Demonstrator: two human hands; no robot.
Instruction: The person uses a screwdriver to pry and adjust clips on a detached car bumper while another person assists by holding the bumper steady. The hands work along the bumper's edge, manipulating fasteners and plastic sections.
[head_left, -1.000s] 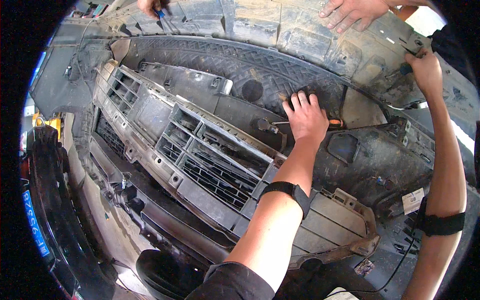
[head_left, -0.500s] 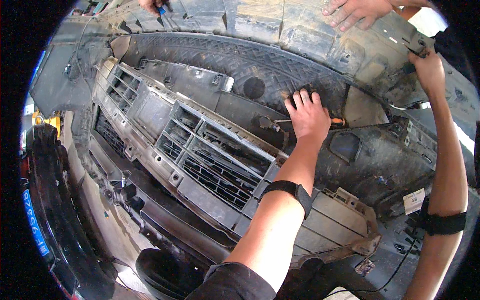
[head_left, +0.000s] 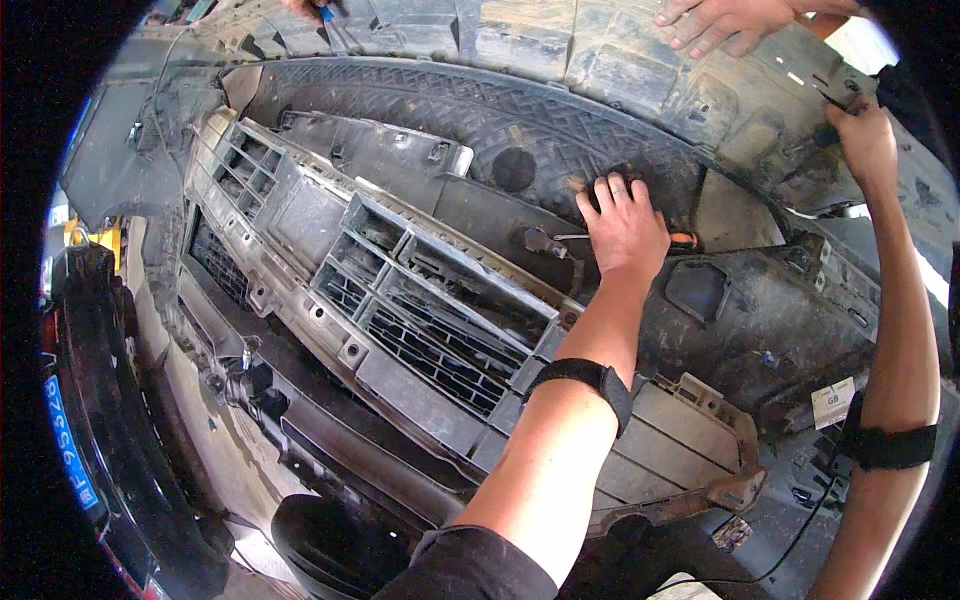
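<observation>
Left forearm slanted, left hand palm down, fingers parted; right forearm extended, right hand curled.

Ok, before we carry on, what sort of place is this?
Probably a car repair workshop: a dusty vehicle grille that looks detached, an orange-handled screwdriver under the person's left hand, and a dark car with a blue plate off to the left.
</observation>
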